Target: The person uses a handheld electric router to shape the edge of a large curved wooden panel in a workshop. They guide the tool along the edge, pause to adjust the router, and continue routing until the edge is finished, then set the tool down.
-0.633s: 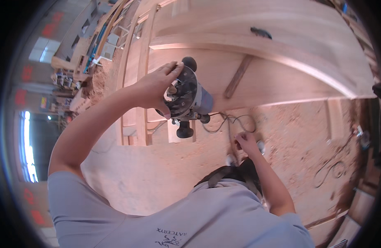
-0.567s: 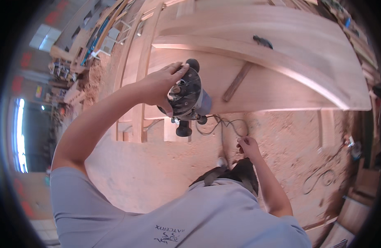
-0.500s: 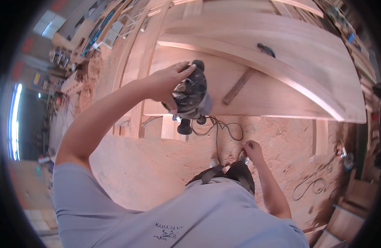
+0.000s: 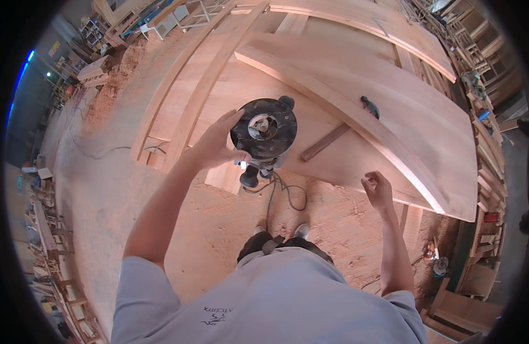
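Observation:
My left hand (image 4: 221, 146) grips the black round base of a router (image 4: 267, 150), thumb on the near side and fingers at the rim. The router's base faces up toward me, and the metal-edged opening in its middle shows. One black knob handle (image 4: 249, 176) sticks out on the near side. My right hand (image 4: 378, 189) is raised by the near edge of a large wooden panel (image 4: 416, 123), its fingers curled; whether they hold something small I cannot tell. Across the panel lies a long curved wooden piece (image 4: 339, 97), with a hammer (image 4: 326, 142) passing beneath it.
A dark power cord (image 4: 290, 198) hangs in loops below the router. Long wooden strips (image 4: 213, 86) run along the panel's left side. Sawdust covers the floor (image 4: 213, 229). Stacked lumber (image 4: 488, 166) lines the right, and a white-legged stand (image 4: 170, 23) is at the back left.
The router has turned so its base shows more fully toward me, with my left hand still on it. My right hand has risen from beside my leg to the panel's near edge.

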`<state>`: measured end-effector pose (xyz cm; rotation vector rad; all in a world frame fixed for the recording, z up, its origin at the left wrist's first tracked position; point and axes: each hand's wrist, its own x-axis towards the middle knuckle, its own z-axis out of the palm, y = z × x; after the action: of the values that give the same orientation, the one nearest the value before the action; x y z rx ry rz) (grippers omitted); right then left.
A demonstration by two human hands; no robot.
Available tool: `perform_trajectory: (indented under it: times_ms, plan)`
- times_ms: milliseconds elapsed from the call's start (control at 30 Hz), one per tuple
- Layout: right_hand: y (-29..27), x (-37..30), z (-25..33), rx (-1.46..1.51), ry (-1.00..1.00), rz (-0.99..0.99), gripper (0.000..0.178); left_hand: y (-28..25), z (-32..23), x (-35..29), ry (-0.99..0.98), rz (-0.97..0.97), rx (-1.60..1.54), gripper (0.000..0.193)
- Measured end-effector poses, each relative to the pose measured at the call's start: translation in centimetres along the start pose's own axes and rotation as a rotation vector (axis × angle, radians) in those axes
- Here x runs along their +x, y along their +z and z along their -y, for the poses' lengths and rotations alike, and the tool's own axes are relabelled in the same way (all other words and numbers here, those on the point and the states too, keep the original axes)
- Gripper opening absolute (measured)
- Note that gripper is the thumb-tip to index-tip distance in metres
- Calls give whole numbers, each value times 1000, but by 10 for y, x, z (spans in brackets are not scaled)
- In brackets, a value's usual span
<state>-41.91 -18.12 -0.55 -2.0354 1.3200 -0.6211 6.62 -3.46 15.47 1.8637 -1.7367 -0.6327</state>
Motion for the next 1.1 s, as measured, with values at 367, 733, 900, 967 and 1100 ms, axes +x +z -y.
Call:
perform_trajectory:
  times_ms: [367, 733, 900, 967, 1100]
  plan:
    - [-12, 140, 68, -457, -138, 17, 76, 102, 22, -96, -329, -317, -630, 124]
    - [30, 271, 49, -742, -74, 313, 104, 140, 5, -103, -492, -431, -560, 101]
    - [48, 289, 50, -715, -39, 387, 110, 155, -31, -96, -519, -541, -541, 98]
    - [51, 289, 56, -790, -100, 349, 111, 159, -40, -93, -559, -589, -541, 99]
    - [60, 301, 74, -792, -132, 390, 115, 163, -51, -83, -573, -663, -461, 100]
